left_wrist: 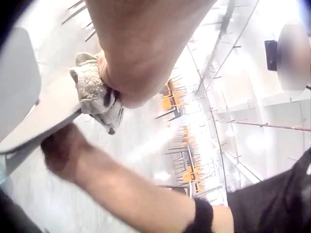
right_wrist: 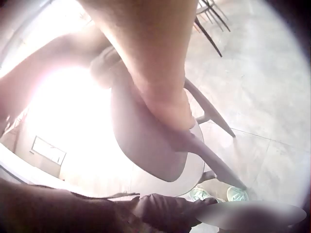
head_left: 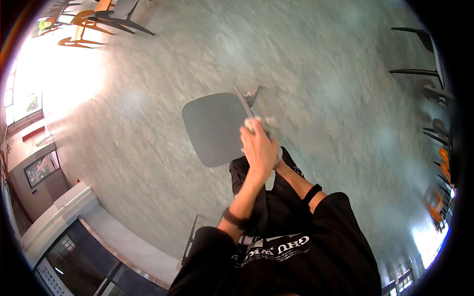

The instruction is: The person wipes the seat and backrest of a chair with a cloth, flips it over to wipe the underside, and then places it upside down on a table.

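A grey chair with a flat seat (head_left: pixel 217 130) stands in front of the person, its backrest (left_wrist: pixel 51 109) nearest the hands. My left hand (head_left: pixel 260 148) pinches a bunched whitish-grey cloth (left_wrist: pixel 95 90) against the upper edge of the backrest. Below it, partly hidden by the left hand in the head view, my right hand (left_wrist: pixel 65 150) grips the backrest from the other side. In the right wrist view the right hand (right_wrist: pixel 167 109) lies on the backrest (right_wrist: pixel 148 141), its fingertips out of sight; the left hand (right_wrist: pixel 104 68) is blurred beside it.
Orange and grey chairs (head_left: pixel 79 29) stand at the upper left, and more chairs (head_left: pixel 437 74) line the right side. A white ledge (head_left: pixel 123 237) above dark glass is at the lower left. Grey marbled floor (head_left: pixel 163 64) surrounds the chair. Pale shoes (right_wrist: pixel 237 194) show near the chair legs.
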